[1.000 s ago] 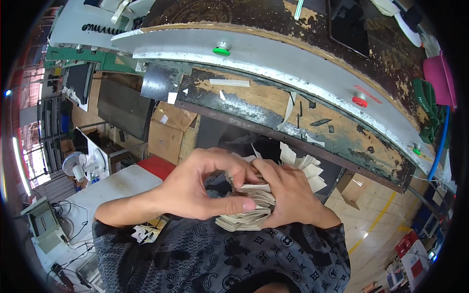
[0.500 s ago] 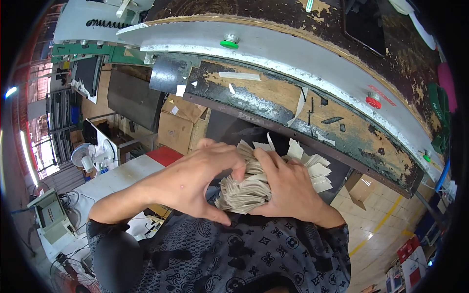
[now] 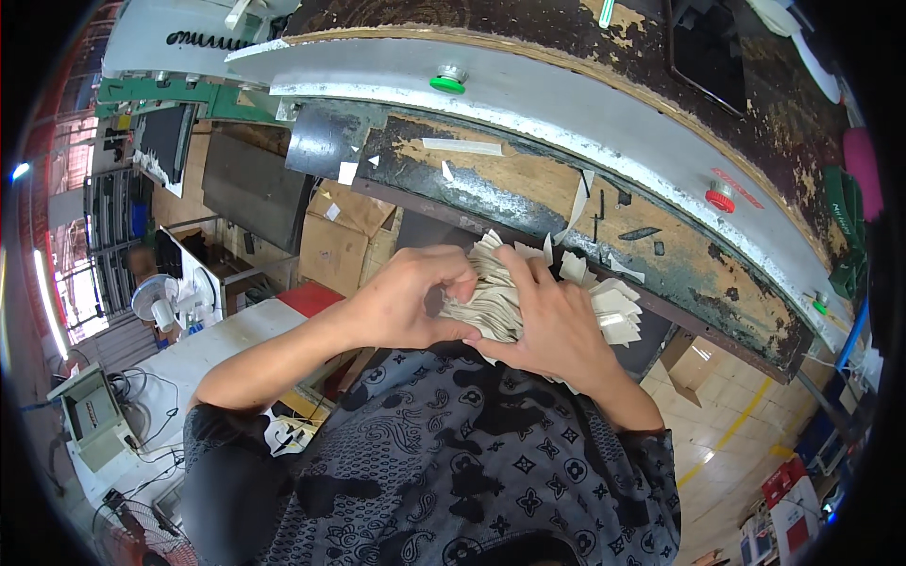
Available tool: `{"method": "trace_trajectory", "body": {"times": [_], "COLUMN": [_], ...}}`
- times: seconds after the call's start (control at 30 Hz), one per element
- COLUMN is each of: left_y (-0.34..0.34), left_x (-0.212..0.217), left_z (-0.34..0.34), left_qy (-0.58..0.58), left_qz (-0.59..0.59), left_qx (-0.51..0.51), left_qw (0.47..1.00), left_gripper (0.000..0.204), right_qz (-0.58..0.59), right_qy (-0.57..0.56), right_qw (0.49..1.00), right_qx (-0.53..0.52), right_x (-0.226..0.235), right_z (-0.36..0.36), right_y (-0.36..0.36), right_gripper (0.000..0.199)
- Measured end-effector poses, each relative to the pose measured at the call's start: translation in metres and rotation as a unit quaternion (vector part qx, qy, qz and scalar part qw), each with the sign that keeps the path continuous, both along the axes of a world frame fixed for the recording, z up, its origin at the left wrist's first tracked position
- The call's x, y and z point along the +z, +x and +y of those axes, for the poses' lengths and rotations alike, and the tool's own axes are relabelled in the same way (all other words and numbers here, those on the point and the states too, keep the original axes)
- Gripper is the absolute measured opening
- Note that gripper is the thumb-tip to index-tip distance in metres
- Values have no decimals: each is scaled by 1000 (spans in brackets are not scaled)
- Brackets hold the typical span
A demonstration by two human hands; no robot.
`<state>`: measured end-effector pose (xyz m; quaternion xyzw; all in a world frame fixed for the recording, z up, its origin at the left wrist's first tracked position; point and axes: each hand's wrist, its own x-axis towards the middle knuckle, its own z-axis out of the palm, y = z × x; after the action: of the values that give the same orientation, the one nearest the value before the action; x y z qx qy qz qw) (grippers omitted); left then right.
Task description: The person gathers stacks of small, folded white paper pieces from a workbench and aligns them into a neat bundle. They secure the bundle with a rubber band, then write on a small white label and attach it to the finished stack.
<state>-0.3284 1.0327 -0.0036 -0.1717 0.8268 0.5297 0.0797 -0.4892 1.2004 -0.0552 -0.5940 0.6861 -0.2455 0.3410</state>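
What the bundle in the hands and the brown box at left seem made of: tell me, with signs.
The bundle: probably matte off-white paper or thin card, from its thin, wavy layers, though cloth is possible. The brown box: likely dull cardboard, by its flat faces and fold lines.

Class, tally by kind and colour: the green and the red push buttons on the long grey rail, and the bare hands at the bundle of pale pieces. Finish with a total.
Green buttons: 2
Red button: 1
Hands at the bundle of pale pieces, left hand and right hand: 2
Total: 5
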Motion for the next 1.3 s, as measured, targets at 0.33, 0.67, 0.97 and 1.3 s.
{"method": "trace_trajectory", "body": {"times": [0.33,0.67,0.97,1.3], "left_y": [21,1,33,46], "left_x": [-7,-6,-71,-29], "left_z": [16,-8,-16,10], "left_qy": [-75,94,357,234], "left_qz": [25,-11,-61,68], "left_qx": [23,92,307,266], "left_qw": [997,991,880,933], "left_gripper": [38,37,22,33], "right_qz": [23,-54,-83,-40], "right_qy": [21,-26,-81,-32], "right_qw": [999,998,992,990], "right_qx": [16,37,46,132], "right_x": [-2,-10,-18,-17], "right_z": [-1,4,8,-11], "right_y": [11,6,16,23], "right_gripper": [92,101,94,83]}}
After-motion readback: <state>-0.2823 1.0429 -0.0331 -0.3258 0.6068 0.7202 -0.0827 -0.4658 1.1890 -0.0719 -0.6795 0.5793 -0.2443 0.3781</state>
